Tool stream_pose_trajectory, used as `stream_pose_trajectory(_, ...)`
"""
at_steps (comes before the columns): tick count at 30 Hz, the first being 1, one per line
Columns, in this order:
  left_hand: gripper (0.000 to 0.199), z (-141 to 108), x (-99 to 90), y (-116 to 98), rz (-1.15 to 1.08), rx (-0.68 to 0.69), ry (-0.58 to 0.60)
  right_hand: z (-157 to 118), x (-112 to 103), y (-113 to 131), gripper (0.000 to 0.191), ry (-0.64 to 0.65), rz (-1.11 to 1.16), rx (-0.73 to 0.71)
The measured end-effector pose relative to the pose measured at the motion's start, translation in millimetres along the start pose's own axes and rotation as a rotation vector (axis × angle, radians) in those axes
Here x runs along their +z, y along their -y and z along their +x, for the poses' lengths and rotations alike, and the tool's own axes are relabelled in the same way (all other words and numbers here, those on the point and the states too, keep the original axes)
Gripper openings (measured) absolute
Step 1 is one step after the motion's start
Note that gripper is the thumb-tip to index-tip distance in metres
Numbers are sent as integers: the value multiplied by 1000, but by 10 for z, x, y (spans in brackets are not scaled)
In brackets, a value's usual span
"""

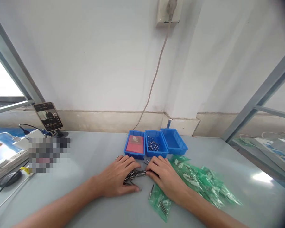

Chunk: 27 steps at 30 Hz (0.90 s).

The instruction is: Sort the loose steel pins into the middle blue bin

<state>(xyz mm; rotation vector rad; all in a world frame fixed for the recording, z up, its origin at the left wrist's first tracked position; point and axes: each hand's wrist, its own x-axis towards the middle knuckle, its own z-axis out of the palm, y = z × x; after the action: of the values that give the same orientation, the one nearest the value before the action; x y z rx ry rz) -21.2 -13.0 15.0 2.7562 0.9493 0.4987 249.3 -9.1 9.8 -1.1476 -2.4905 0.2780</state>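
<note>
My left hand (120, 176) rests on the table with thumb and fingers apart, curved around a pile of small dark metal pins (132, 175). At the pile's right side, my right hand (162, 174) has its thumb and index finger pinched at the end of a metal pin. Just behind the hands stand three blue bins: the left one (134, 155) has a pink packet (135, 146), the middle one (157, 154) holds loose metal pins (153, 145). Beneath and beside my right wrist lies a small green bag (161, 202) with several pins inside.
More green plastic bags (201, 182) of parts spread over the table (90, 212) at the right. The right blue bin (174, 142) stands by the wall. A phone (48, 116) on a stand, cables and a power strip (10, 163) are at the left.
</note>
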Motion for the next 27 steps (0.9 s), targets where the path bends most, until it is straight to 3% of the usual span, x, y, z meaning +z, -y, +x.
stream_pose_trajectory(3, 35, -2, 24, 5, 14, -29, -18, 12, -26, 17, 16, -43, 62, -1)
stream_pose_trajectory(11, 28, -10, 45, 20, 20, -47, -62, 39, -106, 28, 21, -232, 402, 94)
stream_pose_trajectory(17, 60, 3, -7, 23, -18, 13, -35, 39, -109, -1, 23, -263, 679, 207)
stream_pose_trajectory(21, 57, 13, -27, 29, -24, 6, -10, 23, -115, 7, 17, -301, 777, 264)
stream_pose_trajectory(27, 62, 4, -31, 20, -23, 19, 0, 21, -159, 59, 26, -334, 965, 380)
